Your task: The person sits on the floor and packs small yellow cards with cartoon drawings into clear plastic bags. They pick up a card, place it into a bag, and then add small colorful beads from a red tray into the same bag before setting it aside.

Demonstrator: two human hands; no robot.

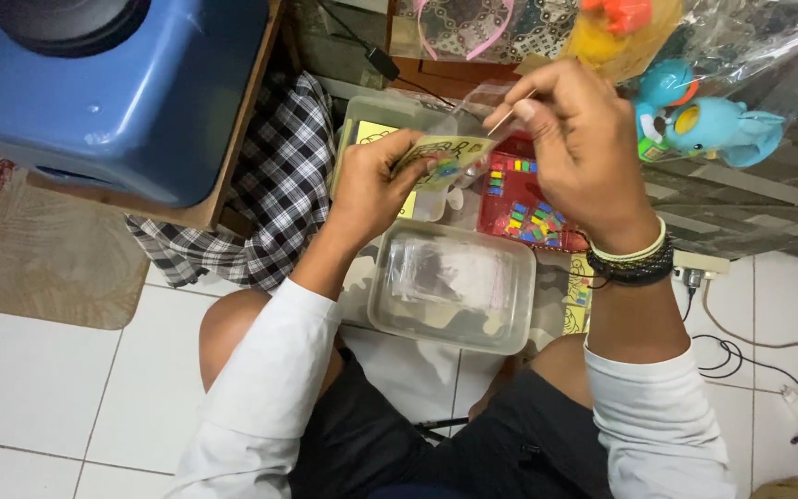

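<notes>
White floor tiles (pixel 39 388) fill the lower left, with a beige mat (pixel 39 249) on them, and the person sits there with knees spread around a clear tub (pixel 454 319). Everything else is placed from that tub.

Up and far to its left stands a blue plastic bin (pixel 113 92) on a wooden board (pixel 233 157), the largest thing in view. A black-and-white checked cloth (pixel 270 194) hangs between the bin and the tub. Up and to the right lies a clear bag of toys (pixel 704 120), blue and yellow figures showing through it. Just behind the tub sits a red tray (pixel 510 199) scattered with small coloured pieces, and left of that a second clear box (pixel 371 115) holding yellow sheets. Cables (pixel 750 356) trail over the tiles to the right. Open floor lies only to the left; the space behind the tub is crowded.

Above the tub's far edge the left hand (pixel 376 185) pinches a small yellow card (pixel 445 152) with printed colour patches, held tilted. The right hand (pixel 574 139), wearing wristbands (pixel 634 259), is closed on a thin stick (pixel 510 113) whose tip meets the card's top edge beside a small clear bag (pixel 482 97). The two hands are close together, nearly touching.
</notes>
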